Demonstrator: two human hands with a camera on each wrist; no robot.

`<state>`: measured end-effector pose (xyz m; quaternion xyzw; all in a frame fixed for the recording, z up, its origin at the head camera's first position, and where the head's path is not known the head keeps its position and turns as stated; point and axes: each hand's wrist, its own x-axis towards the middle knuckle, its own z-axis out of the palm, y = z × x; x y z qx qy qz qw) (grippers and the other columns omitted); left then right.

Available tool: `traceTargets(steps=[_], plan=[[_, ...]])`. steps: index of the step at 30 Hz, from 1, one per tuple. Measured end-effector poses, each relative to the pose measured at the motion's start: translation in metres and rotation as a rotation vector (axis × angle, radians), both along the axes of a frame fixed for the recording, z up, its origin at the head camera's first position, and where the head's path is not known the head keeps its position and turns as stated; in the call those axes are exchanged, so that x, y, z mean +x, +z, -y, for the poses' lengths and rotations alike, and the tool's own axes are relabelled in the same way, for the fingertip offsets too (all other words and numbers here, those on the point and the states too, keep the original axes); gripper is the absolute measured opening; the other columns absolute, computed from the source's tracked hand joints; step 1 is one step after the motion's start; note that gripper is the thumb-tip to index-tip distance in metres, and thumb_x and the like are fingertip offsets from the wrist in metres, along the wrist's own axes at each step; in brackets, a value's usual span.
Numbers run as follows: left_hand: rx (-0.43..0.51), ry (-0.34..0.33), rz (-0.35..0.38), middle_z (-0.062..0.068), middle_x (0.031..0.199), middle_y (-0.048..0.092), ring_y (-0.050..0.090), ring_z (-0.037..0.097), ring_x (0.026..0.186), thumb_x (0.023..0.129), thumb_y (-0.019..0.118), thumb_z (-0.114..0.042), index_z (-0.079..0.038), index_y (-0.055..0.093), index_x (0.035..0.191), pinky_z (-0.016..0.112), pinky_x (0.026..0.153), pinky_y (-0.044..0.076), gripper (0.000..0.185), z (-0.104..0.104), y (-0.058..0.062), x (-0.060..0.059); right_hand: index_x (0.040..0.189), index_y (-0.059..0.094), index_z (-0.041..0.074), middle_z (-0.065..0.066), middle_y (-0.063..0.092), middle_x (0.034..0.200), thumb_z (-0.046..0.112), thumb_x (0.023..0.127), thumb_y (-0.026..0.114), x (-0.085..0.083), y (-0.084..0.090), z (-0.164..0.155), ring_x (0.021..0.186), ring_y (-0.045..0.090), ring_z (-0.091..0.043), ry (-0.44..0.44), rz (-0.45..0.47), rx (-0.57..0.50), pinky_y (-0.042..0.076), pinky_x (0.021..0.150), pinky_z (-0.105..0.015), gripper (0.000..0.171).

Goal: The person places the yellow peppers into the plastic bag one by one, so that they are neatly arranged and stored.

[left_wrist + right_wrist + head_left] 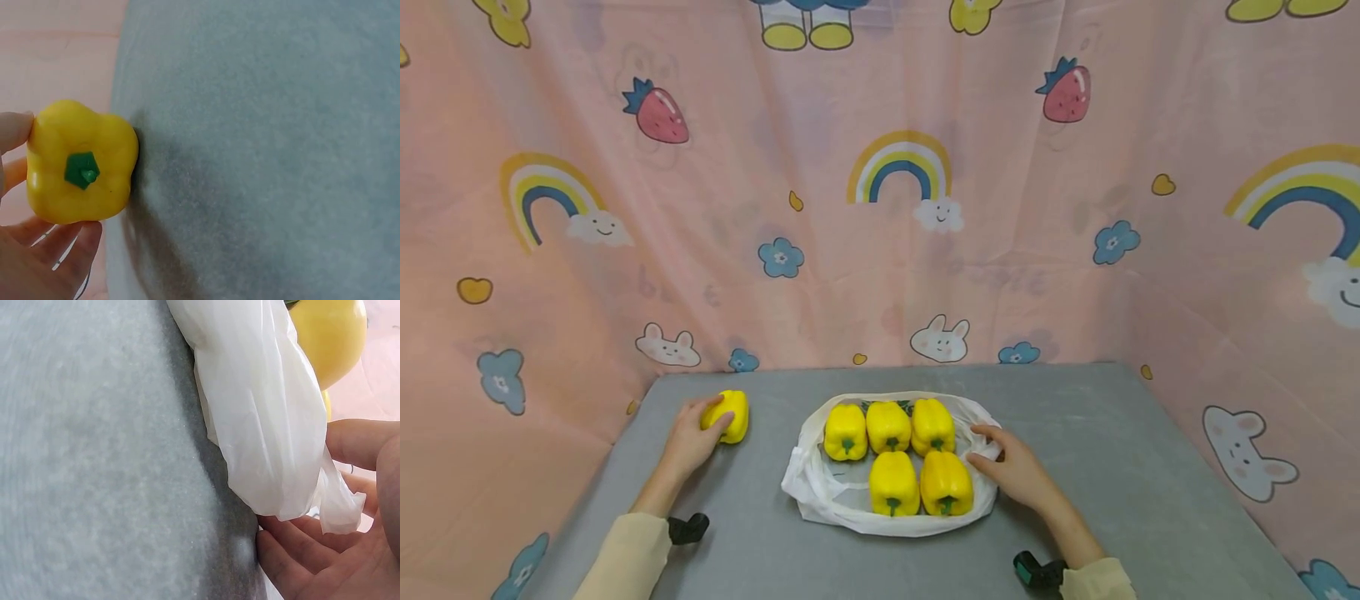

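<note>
Head view: our left hand point(688, 442) curls round the loose yellow bell pepper point(727, 415), left of the white plastic bag point(820, 492); our right hand point(1015, 471) pinches its rim. The thin film risks slipping, spilling the five peppers point(891, 454).

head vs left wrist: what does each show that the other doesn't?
Only the head view: the right hand holding the edge of the white plastic bag, five yellow peppers lying on the bag, and the patterned pink curtain behind.

Only the left wrist view: the lone pepper's green stem, seen end-on, and the fingers curled round its sides.

Both: the left hand gripping the lone yellow pepper on the grey table, apart from the bag.
</note>
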<state>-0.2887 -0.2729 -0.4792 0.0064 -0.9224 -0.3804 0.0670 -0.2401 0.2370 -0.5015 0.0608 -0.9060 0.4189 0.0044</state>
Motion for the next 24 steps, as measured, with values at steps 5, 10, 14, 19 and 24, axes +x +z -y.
traceTargets(steps=[5, 10, 14, 19, 24], plan=[[0.026, -0.021, 0.052, 0.027, 0.157, 0.034, 0.031, 0.045, 0.143, 0.106, 0.054, -0.036, 0.000, 0.039, 0.153, 0.062, 0.119, 0.021, 0.061, 0.001, -0.001, 0.002, 0.141, 0.057, 0.003, -0.019, 0.058, 0.130, 0.025, 0.096, 0.071, 0.000, 0.000, 0.000, 0.080, 0.052, -0.019, -0.005, 0.007, 0.004, 0.047, 0.067, -0.032, 0.052], [0.073, -0.004, 0.080, 0.026, 0.159, 0.032, 0.030, 0.044, 0.145, 0.104, 0.056, -0.041, -0.001, 0.037, 0.155, 0.061, 0.119, 0.021, 0.067, -0.001, 0.000, 0.005, 0.141, 0.056, 0.003, -0.020, 0.058, 0.131, 0.025, 0.096, 0.071, 0.000, 0.000, 0.001, 0.080, 0.053, -0.020, -0.007, 0.018, 0.005, 0.047, 0.068, -0.033, 0.051], [0.084, 0.003, 0.057, 0.026, 0.157, 0.036, 0.033, 0.045, 0.143, 0.103, 0.059, -0.042, -0.001, 0.039, 0.153, 0.061, 0.118, 0.025, 0.068, -0.003, 0.000, 0.006, 0.141, 0.056, 0.003, -0.021, 0.058, 0.133, 0.025, 0.096, 0.071, -0.001, 0.000, 0.001, 0.081, 0.053, -0.020, -0.007, 0.016, 0.005, 0.047, 0.068, -0.033, 0.052], [0.073, -0.002, 0.036, 0.027, 0.156, 0.038, 0.036, 0.045, 0.141, 0.102, 0.060, -0.043, -0.001, 0.042, 0.152, 0.061, 0.117, 0.028, 0.067, -0.007, 0.002, 0.006, 0.141, 0.056, 0.003, -0.021, 0.058, 0.132, 0.026, 0.096, 0.071, -0.001, -0.001, 0.000, 0.081, 0.053, -0.020, -0.005, 0.011, 0.006, 0.047, 0.068, -0.033, 0.053], [0.055, -0.011, 0.036, 0.026, 0.155, 0.039, 0.038, 0.044, 0.140, 0.102, 0.059, -0.044, -0.002, 0.042, 0.152, 0.061, 0.116, 0.028, 0.067, -0.014, 0.006, 0.007, 0.141, 0.056, 0.003, -0.021, 0.058, 0.132, 0.026, 0.096, 0.071, -0.002, -0.003, -0.001, 0.080, 0.053, -0.019, 0.003, 0.009, -0.009, 0.047, 0.067, -0.033, 0.053]])
